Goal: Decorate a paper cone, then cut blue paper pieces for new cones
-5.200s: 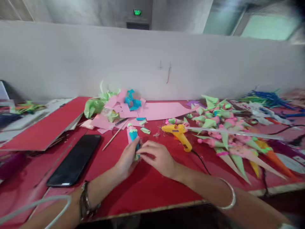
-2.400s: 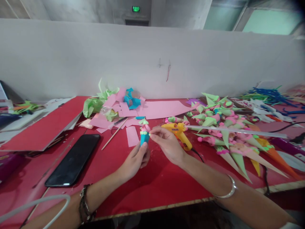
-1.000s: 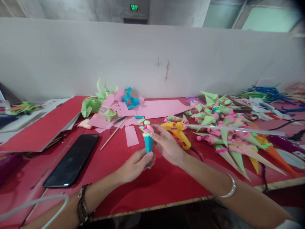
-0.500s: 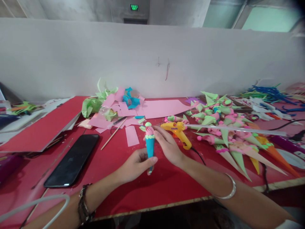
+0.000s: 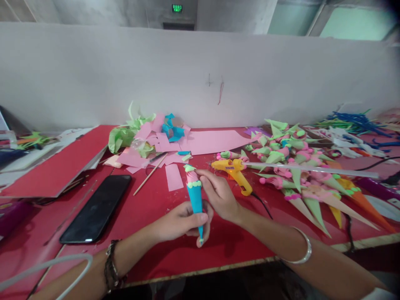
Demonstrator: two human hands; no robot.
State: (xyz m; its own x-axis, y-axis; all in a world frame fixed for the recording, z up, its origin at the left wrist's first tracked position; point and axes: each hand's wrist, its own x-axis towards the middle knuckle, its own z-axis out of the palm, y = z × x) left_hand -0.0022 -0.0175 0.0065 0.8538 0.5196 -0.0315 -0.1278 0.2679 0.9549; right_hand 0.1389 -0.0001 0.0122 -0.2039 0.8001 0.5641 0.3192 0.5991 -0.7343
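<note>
Blue cone (image 5: 194,196) has leaned its top left, tip (image 5: 201,232) nearward, slightly right.

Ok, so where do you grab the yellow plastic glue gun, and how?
Best by its slanting yellow handle, I think, with the right hand coming from the near side. The glue gun lies with its nozzle pointing left, and the handle slopes toward the person. Keep off the long, see-through glue stick on the right, and the nozzle, which might be hot.

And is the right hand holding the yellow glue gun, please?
No, the right hand is at the top of the blue cone, while the glue gun lies on the table.
</note>
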